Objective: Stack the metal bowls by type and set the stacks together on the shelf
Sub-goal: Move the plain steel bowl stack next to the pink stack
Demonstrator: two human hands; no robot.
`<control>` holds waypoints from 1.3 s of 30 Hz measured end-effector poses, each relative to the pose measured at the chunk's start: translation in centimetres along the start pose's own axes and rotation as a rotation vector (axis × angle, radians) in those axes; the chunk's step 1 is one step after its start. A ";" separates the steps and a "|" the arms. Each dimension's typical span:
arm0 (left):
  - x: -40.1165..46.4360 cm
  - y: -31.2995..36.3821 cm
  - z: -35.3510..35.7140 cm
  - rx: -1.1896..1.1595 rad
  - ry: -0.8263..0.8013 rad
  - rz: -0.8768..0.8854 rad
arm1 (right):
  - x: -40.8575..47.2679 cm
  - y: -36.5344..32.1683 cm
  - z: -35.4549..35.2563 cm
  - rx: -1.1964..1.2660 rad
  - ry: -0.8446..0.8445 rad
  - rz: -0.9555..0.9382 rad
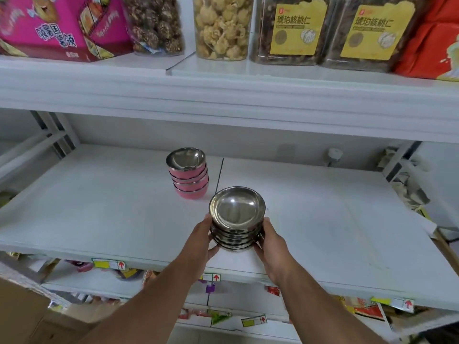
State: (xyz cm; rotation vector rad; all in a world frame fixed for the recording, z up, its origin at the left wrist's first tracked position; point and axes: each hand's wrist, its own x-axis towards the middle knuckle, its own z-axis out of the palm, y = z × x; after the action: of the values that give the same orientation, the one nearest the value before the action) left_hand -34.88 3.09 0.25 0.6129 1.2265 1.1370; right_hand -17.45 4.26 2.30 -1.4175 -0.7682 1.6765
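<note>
Both hands are clamped on a stack of plain, shiny steel bowls [236,219], nested one inside the other with the open side up. The left hand [203,240] presses against the left side of the stack, thumb near the bottom rim, and the right hand [269,247] grips the right side, fingers curled around the lower bowls. The stack is at the near middle of a wide white shelf [335,219]; whether its base touches the shelf or hangs just above it cannot be told.

Farther back and slightly to the left stands a second stack, bowls with pink outer walls and polished metal insides [188,173], resting upright on the same shelf. The two stacks are near each other but not touching.

On the shelf above sit a pink printed carton [62,23] at the far left, two clear jars of dried foods [221,26] in the middle, and two clear tubs with yellow labels [332,31] toward the right.
</note>
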 end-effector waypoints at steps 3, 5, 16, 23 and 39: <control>0.0 0.1 -0.5 0.009 -0.036 -0.008 | -0.2 0.5 0.2 -0.003 0.029 0.001; -0.1 0.3 -0.9 0.038 -0.059 -0.016 | -0.8 0.6 0.5 -0.030 0.048 -0.010; -1.9 -1.1 -3.3 0.229 -0.151 -0.010 | -4.1 3.6 2.5 -0.146 0.181 -0.002; -1.6 -0.9 -4.0 0.320 -0.214 0.004 | -4.5 3.6 3.3 -0.147 0.213 0.012; 5.4 1.8 -2.3 0.321 -0.199 0.008 | 2.7 0.3 3.5 -0.114 0.153 -0.057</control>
State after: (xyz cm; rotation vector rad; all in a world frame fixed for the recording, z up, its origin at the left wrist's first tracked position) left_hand -37.98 8.19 -1.08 0.9507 1.2432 0.8674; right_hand -21.08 6.64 1.36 -1.5680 -0.8204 1.4826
